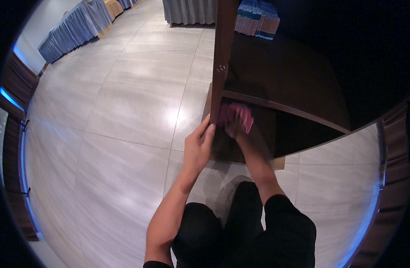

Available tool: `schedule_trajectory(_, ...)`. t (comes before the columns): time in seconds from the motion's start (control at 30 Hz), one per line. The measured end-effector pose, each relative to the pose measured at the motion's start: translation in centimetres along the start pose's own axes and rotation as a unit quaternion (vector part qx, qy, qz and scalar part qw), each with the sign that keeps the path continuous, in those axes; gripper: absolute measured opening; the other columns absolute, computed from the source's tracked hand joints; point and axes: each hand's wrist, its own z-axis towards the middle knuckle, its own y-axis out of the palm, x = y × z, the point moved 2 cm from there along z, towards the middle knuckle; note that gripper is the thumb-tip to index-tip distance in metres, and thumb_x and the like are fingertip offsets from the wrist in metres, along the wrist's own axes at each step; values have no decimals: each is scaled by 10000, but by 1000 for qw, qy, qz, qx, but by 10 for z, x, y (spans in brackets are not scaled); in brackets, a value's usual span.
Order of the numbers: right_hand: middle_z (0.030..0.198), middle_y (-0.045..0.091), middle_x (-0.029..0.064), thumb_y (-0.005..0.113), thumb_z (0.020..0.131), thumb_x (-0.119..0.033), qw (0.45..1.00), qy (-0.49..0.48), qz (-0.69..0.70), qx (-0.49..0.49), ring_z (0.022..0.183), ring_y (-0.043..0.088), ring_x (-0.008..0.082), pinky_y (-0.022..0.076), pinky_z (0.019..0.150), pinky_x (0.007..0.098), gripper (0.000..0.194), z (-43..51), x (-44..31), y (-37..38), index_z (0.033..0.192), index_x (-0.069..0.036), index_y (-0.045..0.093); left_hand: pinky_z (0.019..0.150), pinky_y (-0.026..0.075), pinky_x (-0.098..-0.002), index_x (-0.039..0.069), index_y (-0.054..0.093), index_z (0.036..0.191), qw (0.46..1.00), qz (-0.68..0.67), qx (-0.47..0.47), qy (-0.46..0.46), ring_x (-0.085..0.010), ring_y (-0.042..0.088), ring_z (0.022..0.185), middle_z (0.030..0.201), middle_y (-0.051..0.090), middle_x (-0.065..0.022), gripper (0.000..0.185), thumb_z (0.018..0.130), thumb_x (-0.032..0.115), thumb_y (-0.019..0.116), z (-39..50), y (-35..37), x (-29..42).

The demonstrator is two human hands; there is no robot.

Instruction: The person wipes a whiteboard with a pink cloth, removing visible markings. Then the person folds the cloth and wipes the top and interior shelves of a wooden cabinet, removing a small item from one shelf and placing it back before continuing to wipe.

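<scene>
My left hand (198,147) grips the front edge of a dark brown wooden side panel (219,73) of a cabinet, thumb on one face and fingers on the other. Inside the lower compartment, my right hand (236,124) presses on a crumpled pink cloth (248,119). The cloth lies against the dark inner surface, close to the side panel. Just beyond the right hand runs the edge of a shelf board (285,109). Shadow hides much of the compartment's inside.
A bundle of stacked booklets or papers (257,21) stands on the upper shelf (285,63). Skirted tables (77,31) line the far wall, and a grey-draped table (190,11) stands ahead. Pale floor tiles (131,100) spread to the left. Brown curtains (394,167) hang at the right.
</scene>
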Motion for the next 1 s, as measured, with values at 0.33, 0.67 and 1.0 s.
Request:
schedule_trajectory(0.33,1612,162,230,376,987,-494,995,-69,-73,-13,1497,77,423,-28,1175,622,630,-133,3,12,1557,-244,282,906,498,-300,-4,565,1344,999,-16,35,19,-165,640,1068,1163,693,-191,399,985,164,609,0,6,-15)
schedule_trajectory(0.67,1631,125,186,321,988,-573,984,159,-49,-65,1491,81,449,-2,1198,581,668,8,141,-55,1573,-271,206,947,469,-260,-54,619,1260,997,-37,65,13,-144,619,1079,1155,693,-112,326,1016,154,560,2,6,-18)
schedule_trajectory(1.0,1622,164,191,331,993,-555,990,39,-133,20,1484,125,447,42,1199,583,656,-63,143,-45,1567,-250,244,929,495,-295,-10,644,1250,997,-26,61,37,-180,650,1065,1150,701,-154,304,1001,144,559,1,4,-23)
